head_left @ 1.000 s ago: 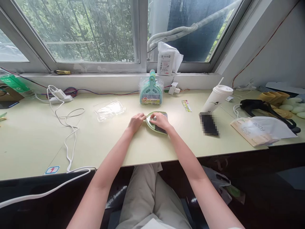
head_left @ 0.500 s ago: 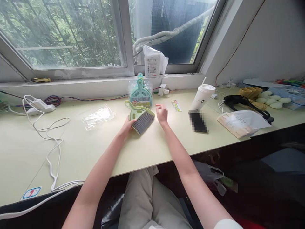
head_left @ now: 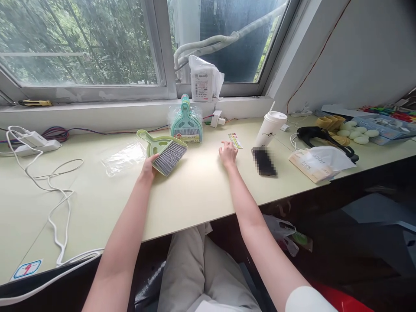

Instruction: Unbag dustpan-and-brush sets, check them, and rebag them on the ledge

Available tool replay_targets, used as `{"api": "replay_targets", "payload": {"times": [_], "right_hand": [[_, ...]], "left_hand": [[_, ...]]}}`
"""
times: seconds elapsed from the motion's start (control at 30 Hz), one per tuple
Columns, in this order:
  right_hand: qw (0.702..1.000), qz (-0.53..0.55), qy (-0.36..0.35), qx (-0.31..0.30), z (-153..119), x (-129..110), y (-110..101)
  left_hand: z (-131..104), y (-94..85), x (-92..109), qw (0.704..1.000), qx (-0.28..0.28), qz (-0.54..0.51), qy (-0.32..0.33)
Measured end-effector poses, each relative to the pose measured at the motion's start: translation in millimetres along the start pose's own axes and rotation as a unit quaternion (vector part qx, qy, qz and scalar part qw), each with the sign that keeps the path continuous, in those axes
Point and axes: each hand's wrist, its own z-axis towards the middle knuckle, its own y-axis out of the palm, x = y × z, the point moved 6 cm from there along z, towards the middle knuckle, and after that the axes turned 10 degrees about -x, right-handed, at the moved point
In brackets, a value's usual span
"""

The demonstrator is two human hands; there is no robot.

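Observation:
My left hand grips a green dustpan by its left side, thumb on top. A grey-bristled brush lies in the dustpan, tilted toward the right. My right hand is over the table just below a small colourful card, its fingers apart and nothing held in them. Behind the dustpan, a stack of teal dustpan-and-brush sets in clear plastic stands against the sill. Left of my left hand lies a crumpled clear plastic wrapper.
A white cup with a straw and a pixelated dark object sit to the right. Beyond them are a tissue pack and a black strap-like object. White cables cross the table's left side.
My left hand has moved left with the dustpan and brush. My right hand has moved right, to the card, and its fingers have spread. The camera view has shifted slightly.

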Motion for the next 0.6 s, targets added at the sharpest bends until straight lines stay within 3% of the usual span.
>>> {"api": "replay_targets", "payload": {"times": [0.07,0.17,0.37,0.5,0.6], "right_hand": [[0.998,-0.024,0.05,0.012,2,8,-3],[0.994,-0.035,0.094,-0.043,5,13,1],[0.983,-0.076,-0.11,-0.124,-16,-44,11],[0.971,-0.046,-0.173,-0.16,-37,-77,23],[0.958,0.038,-0.21,-0.192,-41,-84,25]], "left_hand": [[-1,2.1,-4,0.998,-0.008,-0.061,-0.012],[-3,4.6,-7,0.997,-0.019,-0.077,-0.023],[0,5.4,-6,0.998,-0.019,-0.048,-0.03],[-1,2.8,-7,0.996,0.001,-0.078,-0.032],[-4,2.4,-9,0.991,0.016,-0.129,-0.043]]}}
